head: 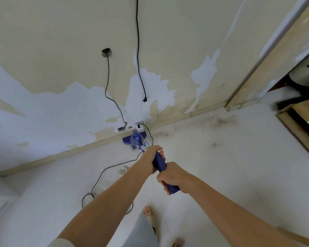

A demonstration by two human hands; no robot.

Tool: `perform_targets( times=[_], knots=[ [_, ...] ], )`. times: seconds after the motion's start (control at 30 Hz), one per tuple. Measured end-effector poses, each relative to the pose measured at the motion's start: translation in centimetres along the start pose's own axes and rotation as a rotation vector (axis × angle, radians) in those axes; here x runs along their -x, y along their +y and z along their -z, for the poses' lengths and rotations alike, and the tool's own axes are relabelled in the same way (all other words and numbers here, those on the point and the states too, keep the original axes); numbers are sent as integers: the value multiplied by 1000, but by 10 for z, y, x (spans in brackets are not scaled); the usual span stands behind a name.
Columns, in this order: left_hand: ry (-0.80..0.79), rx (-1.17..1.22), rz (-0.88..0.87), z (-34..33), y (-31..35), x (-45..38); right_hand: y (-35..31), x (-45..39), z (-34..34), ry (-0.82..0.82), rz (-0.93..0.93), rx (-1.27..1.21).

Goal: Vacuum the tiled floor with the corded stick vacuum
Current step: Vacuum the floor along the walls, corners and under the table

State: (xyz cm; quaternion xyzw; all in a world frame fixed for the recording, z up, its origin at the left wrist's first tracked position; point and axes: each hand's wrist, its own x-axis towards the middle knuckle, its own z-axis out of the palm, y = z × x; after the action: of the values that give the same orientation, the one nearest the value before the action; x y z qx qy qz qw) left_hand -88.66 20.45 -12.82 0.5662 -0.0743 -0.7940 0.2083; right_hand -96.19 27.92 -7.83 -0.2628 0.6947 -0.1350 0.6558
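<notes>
Blue plastic corded stick vacuum: head on the white tiled floor, far against the skirting board. Left hand and right hand both grip its handle, left farther along. Black cord trails near-left.

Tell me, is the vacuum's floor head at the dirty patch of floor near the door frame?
No. The floor head sits against the skirting board, left of the dirty patch.

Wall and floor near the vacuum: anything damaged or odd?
Yes. The wall paint has peeled off in large patches. A loose black cable dangles unplugged, and a grey wire hangs from a hole. Dark dirt smears the floor along the skirting.
</notes>
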Motion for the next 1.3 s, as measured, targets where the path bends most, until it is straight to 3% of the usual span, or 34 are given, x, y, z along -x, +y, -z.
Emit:
perform_targets(
  times=[0.13, 0.4, 0.67, 0.97, 1.3],
  knots=[
    [-40, 157, 19, 1, 4, 2, -4, 0, 11, -44, 14, 54],
    [79, 45, 15, -24, -29, 16, 28, 26, 22, -41, -3, 123],
    [48, 28, 59, -33, -50, 36, 44, 59, 20, -13, -14, -45],
    [2, -118, 56, -42, -16, 6, 30, 8, 16, 109, 21, -123],
    [22, -75, 24, -52, -31, -17, 38, 9, 48, 13, -1, 8]
  ],
)
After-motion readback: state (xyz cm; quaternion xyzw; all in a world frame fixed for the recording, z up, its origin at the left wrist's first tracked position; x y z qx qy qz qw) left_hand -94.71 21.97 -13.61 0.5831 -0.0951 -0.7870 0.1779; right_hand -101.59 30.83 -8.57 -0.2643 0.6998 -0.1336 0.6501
